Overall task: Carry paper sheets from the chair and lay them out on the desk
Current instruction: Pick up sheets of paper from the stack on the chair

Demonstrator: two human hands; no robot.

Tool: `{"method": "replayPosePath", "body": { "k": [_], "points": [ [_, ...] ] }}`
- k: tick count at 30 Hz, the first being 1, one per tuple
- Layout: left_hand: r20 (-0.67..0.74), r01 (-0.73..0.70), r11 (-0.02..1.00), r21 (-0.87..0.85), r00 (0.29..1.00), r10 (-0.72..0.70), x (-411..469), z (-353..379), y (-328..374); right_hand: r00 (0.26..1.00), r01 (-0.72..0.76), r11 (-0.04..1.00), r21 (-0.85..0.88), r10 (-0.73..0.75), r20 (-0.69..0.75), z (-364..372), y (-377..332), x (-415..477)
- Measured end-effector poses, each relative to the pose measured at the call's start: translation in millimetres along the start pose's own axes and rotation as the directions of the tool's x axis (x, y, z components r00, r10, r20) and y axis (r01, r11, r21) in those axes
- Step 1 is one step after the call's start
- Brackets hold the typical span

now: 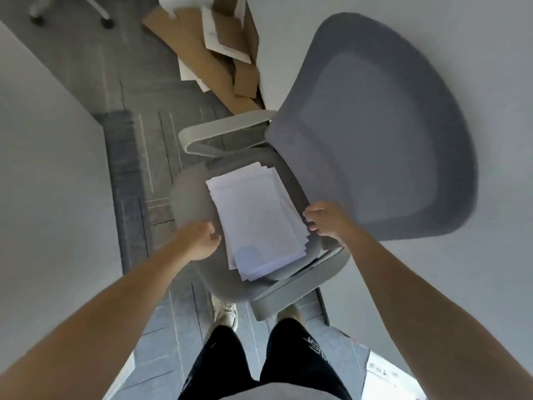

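Observation:
A loose stack of white paper sheets [256, 220] lies on the seat of a grey office chair [190, 194] right in front of me. My left hand [199, 241] is at the stack's left edge with curled fingers, touching or just beside the paper. My right hand [326, 219] is at the right edge, its fingers curled at the sheets' border. Whether either hand grips paper is unclear. No desk is in view.
The chair's tall grey backrest [380, 131] rises to the right, with light armrests [225, 125] on both sides of the seat. Flattened cardboard boxes [222, 53] lie on the floor beyond. A white wall [43, 168] stands at left. My feet are under the chair's front.

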State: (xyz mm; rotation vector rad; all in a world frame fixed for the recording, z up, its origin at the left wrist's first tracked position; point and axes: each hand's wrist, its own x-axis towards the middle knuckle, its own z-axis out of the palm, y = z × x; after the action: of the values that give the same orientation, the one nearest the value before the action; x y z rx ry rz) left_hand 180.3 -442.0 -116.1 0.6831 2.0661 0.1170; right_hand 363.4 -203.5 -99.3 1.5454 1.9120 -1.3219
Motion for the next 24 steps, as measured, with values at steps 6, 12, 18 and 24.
{"method": "replayPosePath", "body": {
  "k": [6,12,18,24],
  "points": [
    [0.059,0.247,0.934,-0.258,0.969,-0.240,100.9,66.6,-4.8,0.992,-0.065,0.985,-0.162,0.082,0.100,45.9,25.2,144.1],
    [0.098,0.426,0.829,-0.363,0.902,-0.420,169.4,141.2,-0.3,0.990,-0.071,0.958,-0.277,0.102,0.101,88.9,62.6,234.3],
    [0.072,0.486,0.585,-0.649,0.805,-0.589,208.1,171.9,16.6,0.996,-0.067,0.973,-0.219,0.077,0.041,104.1,73.9,250.9],
    [0.064,0.500,0.464,-0.731,0.728,-0.683,205.9,167.6,32.5,0.992,0.009,0.963,-0.271,0.026,0.125,101.2,69.0,233.8]
  ]
}}
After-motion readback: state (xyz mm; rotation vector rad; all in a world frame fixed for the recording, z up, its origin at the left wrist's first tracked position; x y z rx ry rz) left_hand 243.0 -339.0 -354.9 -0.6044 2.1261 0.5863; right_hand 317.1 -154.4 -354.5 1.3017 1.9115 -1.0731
